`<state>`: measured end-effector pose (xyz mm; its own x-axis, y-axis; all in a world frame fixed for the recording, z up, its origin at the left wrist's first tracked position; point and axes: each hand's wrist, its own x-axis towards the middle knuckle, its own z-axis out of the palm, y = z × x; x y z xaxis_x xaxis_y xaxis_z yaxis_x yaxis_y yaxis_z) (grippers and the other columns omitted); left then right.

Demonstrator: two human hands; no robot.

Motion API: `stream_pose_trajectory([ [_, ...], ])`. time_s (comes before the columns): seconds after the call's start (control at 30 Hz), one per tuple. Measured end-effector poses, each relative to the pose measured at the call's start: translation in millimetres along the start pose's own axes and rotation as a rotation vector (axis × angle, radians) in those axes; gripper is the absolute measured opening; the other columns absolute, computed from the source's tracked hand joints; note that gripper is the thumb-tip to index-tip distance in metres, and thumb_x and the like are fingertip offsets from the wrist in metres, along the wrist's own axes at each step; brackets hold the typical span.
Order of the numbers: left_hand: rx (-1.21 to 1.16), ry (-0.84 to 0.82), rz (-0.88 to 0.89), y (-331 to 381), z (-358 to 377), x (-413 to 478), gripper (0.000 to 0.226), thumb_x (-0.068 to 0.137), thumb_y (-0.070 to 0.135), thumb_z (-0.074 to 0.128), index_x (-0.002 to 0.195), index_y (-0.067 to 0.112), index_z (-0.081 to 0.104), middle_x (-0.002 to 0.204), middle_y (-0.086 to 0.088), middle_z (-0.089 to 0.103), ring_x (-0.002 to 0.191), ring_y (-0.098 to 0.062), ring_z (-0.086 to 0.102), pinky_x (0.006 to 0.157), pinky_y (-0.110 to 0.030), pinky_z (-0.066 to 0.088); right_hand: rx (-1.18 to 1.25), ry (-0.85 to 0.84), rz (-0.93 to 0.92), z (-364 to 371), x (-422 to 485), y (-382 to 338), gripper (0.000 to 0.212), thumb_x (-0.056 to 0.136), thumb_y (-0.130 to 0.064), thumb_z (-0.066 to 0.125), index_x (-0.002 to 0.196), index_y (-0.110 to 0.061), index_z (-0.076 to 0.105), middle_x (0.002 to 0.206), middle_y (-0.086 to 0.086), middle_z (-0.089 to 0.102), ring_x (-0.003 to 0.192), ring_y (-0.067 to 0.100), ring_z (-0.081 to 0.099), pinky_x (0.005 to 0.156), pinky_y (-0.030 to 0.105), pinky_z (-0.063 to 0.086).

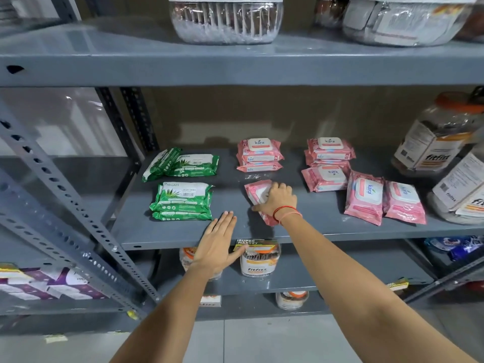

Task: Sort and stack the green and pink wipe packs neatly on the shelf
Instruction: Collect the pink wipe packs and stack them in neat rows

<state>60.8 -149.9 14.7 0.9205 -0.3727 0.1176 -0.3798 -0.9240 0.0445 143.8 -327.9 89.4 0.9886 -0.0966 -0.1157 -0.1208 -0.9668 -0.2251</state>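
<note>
A soft pink plastic wipe pack [258, 195] lies near the front edge of the grey metal shelf [327, 226], about midway along it, its long axis slanting from back-left to front-right; the right hand [277, 199] lies on top of it, fingers curled over its far end and thumb along its left side, clamped on the pack. The left hand [218, 242] is flat and empty, fingers together, resting over the shelf's front edge just left of that pack; so the right hand is the nearer and already has it. Straight behind the pack, toward the back edge, stands a stack of pink packs [259, 155], the likely destination; more pink packs lie loose to the right [364, 197]; the green leaf-printed wipe packs [182, 200] sit toward the left end.
</note>
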Motion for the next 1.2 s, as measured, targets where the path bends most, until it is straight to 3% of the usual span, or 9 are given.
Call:
stream_pose_trajectory([
  [0.17, 0.016, -0.003, -0.015, 0.2, 0.0, 2.0, 0.080, 0.090, 0.064, 0.016, 0.147, 0.010, 0.003, 0.158, -0.007, 0.002, 0.144, -0.017, -0.003, 0.114, -0.030, -0.008, -0.004, -0.390, -0.238, -54.1, 22.9, 21.8, 0.093, 0.072, -0.045, 0.076, 0.146, -0.014, 0.030, 0.146, 0.011, 0.041, 0.130, 0.031, 0.043, 0.108, 0.043, 0.039],
  [0.27, -0.010, -0.002, -0.015, 2.3, -2.9, 7.6, 0.076, 0.093, 0.060, 0.021, 0.148, 0.010, 0.005, 0.158, -0.006, 0.004, 0.144, -0.016, -0.001, 0.116, -0.031, -0.004, -0.183, -0.422, -0.480, -77.0, 29.7, 19.6, 0.092, 0.072, -0.024, 0.080, 0.148, -0.018, 0.029, 0.149, 0.006, 0.039, 0.134, 0.027, 0.039, 0.111, 0.038, 0.034],
  [0.37, -0.026, 0.002, -0.016, 6.2, -4.8, 12.8, 0.074, 0.094, 0.058, 0.022, 0.148, 0.010, 0.007, 0.158, -0.006, 0.006, 0.144, -0.016, 0.000, 0.118, -0.032, 0.000, -0.338, -0.470, -0.630, -65.9, 27.6, 14.7, 0.095, 0.071, -0.022, 0.081, 0.148, -0.024, 0.026, 0.156, 0.006, 0.024, 0.141, 0.027, 0.027, 0.114, 0.041, 0.030],
  [0.53, -0.034, 0.038, -0.015, 6.7, -2.8, 11.9, 0.073, 0.094, 0.058, 0.025, 0.148, 0.010, 0.012, 0.157, -0.006, 0.011, 0.144, -0.017, 0.006, 0.117, -0.033, 0.003, -0.310, -0.383, -0.608, -38.3, 28.2, 27.0, 0.090, 0.073, -0.024, 0.078, 0.147, -0.031, 0.028, 0.158, 0.006, 0.016, 0.144, 0.029, 0.013, 0.116, 0.045, 0.025],
  [0.7, -0.039, 0.092, -0.014, 7.7, 0.5, 11.9, 0.073, 0.093, 0.058, 0.028, 0.146, 0.009, 0.022, 0.155, -0.008, 0.022, 0.143, -0.018, 0.016, 0.116, -0.033, 0.008, -0.224, -0.194, -0.425, -24.5, 18.9, 30.8, 0.089, 0.068, -0.059, 0.072, 0.144, -0.031, 0.034, 0.145, 0.013, 0.032, 0.134, 0.035, 0.024, 0.107, 0.048, 0.036],
  [0.87, -0.035, 0.110, -0.022, 7.7, 1.4, 12.5, 0.072, 0.092, 0.058, 0.030, 0.144, 0.007, 0.026, 0.153, -0.009, 0.027, 0.142, -0.020, 0.021, 0.115, -0.034, 0.012, -0.211, -0.039, -0.180, -11.4, 5.5, 12.3, 0.083, 0.073, -0.067, 0.062, 0.138, -0.020, 0.044, 0.139, 0.017, 0.037, 0.129, 0.035, 0.030, 0.101, 0.045, 0.041],
  [0.97, -0.039, 0.106, -0.022, 8.2, 1.0, 12.0, 0.073, 0.092, 0.057, 0.031, 0.144, 0.007, 0.026, 0.153, -0.010, 0.027, 0.142, -0.021, 0.021, 0.115, -0.035, 0.013, -0.176, -0.123, -0.136, -17.7, 8.5, 13.0, 0.094, 0.070, -0.072, 0.060, 0.144, -0.022, 0.033, 0.145, 0.016, 0.030, 0.135, 0.035, 0.024, 0.105, 0.048, 0.035],
  [1.07, -0.058, 0.106, -0.026, 8.4, 0.3, 11.9, 0.072, 0.092, 0.057, 0.033, 0.145, 0.007, 0.025, 0.153, -0.010, 0.026, 0.142, -0.021, 0.019, 0.116, -0.036, 0.012, -0.154, -0.208, -0.285, -26.3, 14.3, 27.7, 0.104, 0.065, -0.069, 0.067, 0.149, -0.031, 0.018, 0.153, 0.013, 0.021, 0.141, 0.035, 0.017, 0.111, 0.052, 0.023],
  [1.2, -0.045, 0.093, -0.031, 8.1, 1.1, 11.8, 0.072, 0.093, 0.057, 0.031, 0.146, 0.009, 0.021, 0.155, -0.008, 0.020, 0.143, -0.019, 0.014, 0.116, -0.034, 0.008, -0.042, -0.287, -0.397, -19.4, 14.0, 44.8, 0.091, 0.072, -0.062, 0.067, 0.148, -0.036, 0.022, 0.157, 0.005, 0.018, 0.145, 0.030, 0.009, 0.113, 0.054, 0.019],
])
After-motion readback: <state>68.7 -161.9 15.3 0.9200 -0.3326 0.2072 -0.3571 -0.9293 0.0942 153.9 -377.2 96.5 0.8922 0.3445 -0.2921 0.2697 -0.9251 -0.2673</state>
